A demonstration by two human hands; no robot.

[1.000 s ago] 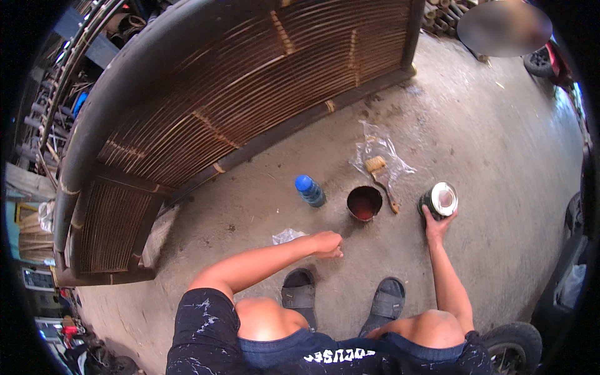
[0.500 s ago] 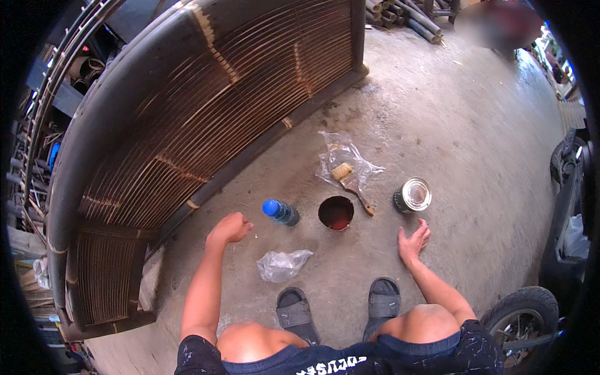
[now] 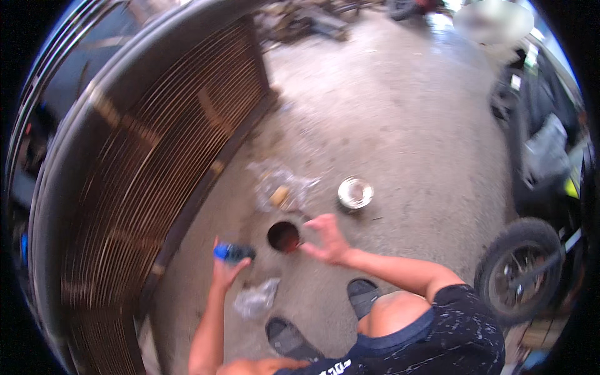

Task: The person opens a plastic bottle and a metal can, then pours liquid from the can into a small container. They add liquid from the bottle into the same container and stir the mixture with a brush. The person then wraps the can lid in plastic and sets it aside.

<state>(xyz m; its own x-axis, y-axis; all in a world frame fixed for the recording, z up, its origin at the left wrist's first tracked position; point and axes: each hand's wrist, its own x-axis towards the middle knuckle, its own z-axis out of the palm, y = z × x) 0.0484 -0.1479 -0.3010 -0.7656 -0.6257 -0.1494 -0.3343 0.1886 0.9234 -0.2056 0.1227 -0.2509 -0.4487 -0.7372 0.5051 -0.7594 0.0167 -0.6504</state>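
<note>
My left hand (image 3: pixel 226 273) is around a dark bottle with a blue cap (image 3: pixel 232 252), its thumb along the near side. My right hand (image 3: pixel 331 241) is open, thumb and fingers spread, at the right side of an open can (image 3: pixel 284 237) with reddish-brown insides. Whether it touches the can is unclear from the blur. Just beyond the can, a paintbrush (image 3: pixel 279 196) lies on crumpled clear plastic (image 3: pixel 265 182), most of its handle hard to see. A silvery tin (image 3: pixel 355 192) stands past my right hand.
Another clear plastic bag (image 3: pixel 257 298) lies near my sandals (image 3: pixel 290 339). To the left stands a large dark bamboo furniture piece (image 3: pixel 156 131) with slatted panels. A motorbike wheel (image 3: pixel 520 270) is close on my right. Bamboo poles (image 3: pixel 322 25) lie at the back.
My left hand has closed around the bottle. My right hand has moved left from near the tin to the open can. The view has swung, shifting everything leftward.
</note>
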